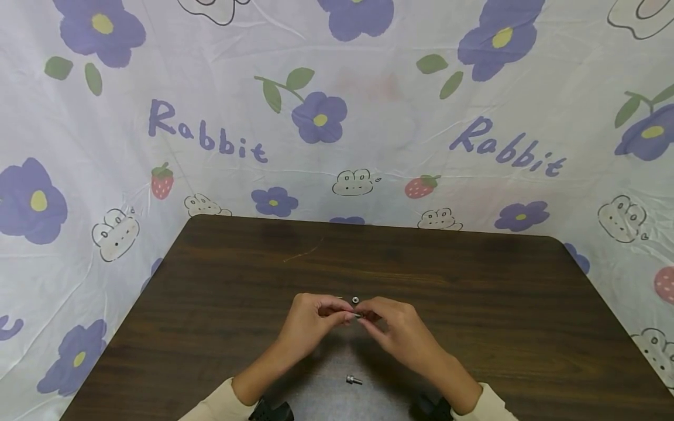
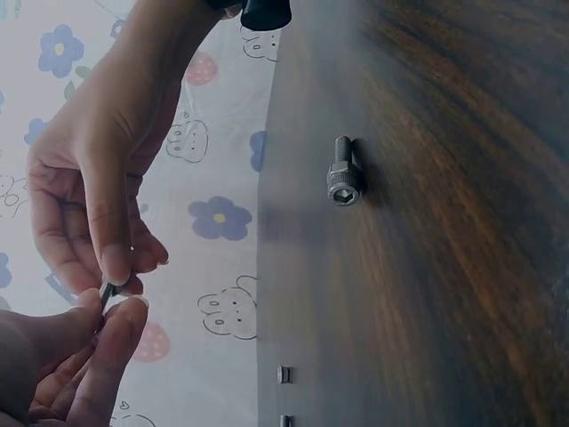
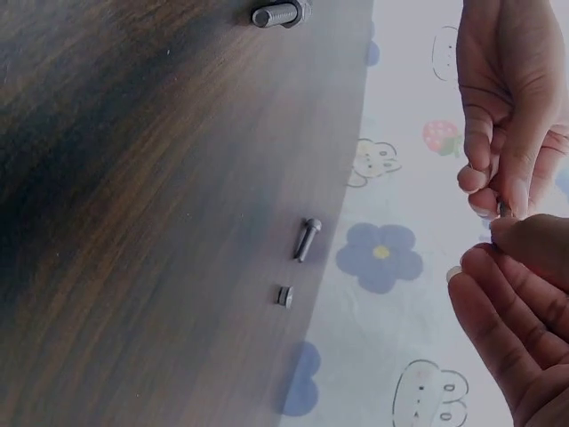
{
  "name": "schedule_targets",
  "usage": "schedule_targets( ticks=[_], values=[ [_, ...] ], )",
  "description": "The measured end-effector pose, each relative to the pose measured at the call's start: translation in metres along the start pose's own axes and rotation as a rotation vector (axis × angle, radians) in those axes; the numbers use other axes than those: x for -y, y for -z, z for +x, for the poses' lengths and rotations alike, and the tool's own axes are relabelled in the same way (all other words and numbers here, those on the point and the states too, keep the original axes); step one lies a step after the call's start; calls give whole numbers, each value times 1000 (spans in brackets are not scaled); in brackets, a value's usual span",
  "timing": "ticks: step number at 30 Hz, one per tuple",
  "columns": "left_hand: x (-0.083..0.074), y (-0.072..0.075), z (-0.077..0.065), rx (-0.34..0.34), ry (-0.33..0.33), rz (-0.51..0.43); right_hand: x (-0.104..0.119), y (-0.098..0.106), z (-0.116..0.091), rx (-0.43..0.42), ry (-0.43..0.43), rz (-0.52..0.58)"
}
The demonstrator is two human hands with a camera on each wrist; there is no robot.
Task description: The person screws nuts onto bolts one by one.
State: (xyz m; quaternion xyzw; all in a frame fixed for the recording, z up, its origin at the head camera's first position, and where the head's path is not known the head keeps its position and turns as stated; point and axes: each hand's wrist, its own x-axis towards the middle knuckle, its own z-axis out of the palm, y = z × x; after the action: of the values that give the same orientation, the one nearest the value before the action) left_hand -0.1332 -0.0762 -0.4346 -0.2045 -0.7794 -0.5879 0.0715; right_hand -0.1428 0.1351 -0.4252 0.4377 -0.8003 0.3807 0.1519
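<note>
My left hand (image 1: pixel 315 321) and right hand (image 1: pixel 397 328) meet above the middle of the table. Between their fingertips is a small, dark metal piece (image 2: pixel 107 295), mostly covered, so its exact kind cannot be told. Thumb and fingers of the left hand pinch one end; the right hand's thumb and fingertips grip the other. Nearer the person, a socket-head bolt (image 1: pixel 354 380) with a nut on its shank lies on the table. Just beyond the fingers sits a small nut (image 1: pixel 355 300). Beside it lies a thinner screw (image 3: pixel 308 239), partly hidden by the left hand in the head view.
The dark wood-grain table (image 1: pixel 221 280) has rounded far corners. A white cloth (image 1: pixel 379 128) printed with flowers, rabbits and strawberries hangs behind it and along the sides. A thin light strand or scratch (image 1: pixel 304 254) shows toward the back. Black straps sit at both wrists.
</note>
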Motion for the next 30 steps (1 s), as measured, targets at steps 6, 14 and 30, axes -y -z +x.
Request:
schedule_targets(
  ticks=[6, 14, 30],
  values=[
    [0, -2, -1, -33, 2, 0, 0, -2, 1, -10, 19, -9],
    [-1, -3, -2, -48, -4, -43, 0, -3, 0, -44, 15, -52],
    [-5, 0, -1, 23, 47, -279, 1, 0, -3, -60, -236, 305]
  ],
)
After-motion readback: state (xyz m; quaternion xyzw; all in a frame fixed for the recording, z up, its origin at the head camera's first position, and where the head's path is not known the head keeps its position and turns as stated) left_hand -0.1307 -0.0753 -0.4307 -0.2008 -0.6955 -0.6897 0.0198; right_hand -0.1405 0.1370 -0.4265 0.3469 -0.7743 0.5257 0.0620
